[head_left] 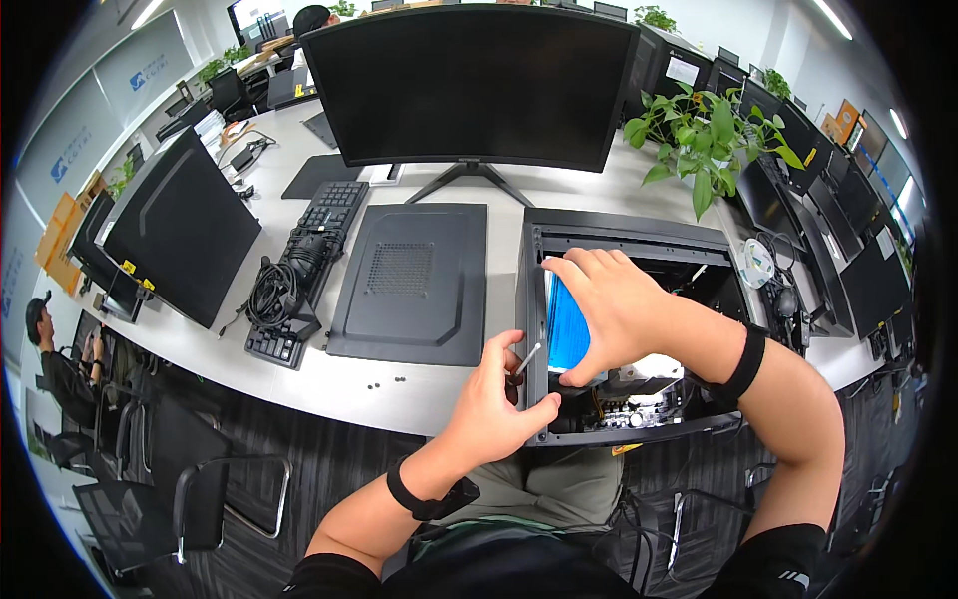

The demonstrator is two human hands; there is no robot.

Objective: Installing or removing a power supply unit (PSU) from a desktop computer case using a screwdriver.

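Observation:
An open black computer case [627,226] lies on its side before me. My right hand [629,314] reaches over it, thumb and fingers gripping opposite ends of a blue-faced rectangular component [567,324] inside the case's left part. My left hand [499,404] is at the left edge of the case, fingers curled round that side near a thin silver item [530,355]; whether it holds that item is unclear. A detached black side panel [399,324] with a mesh patch lies left of the case, with several small dark screws [384,382] below it.
A monitor [469,85] stands behind the case, a plant [714,140] at right. A keyboard with coiled cables [279,290] and a black tower [185,230] are at left. Cables and a disc [758,260] lie right. Another person [55,364] sits far left; chairs stand below.

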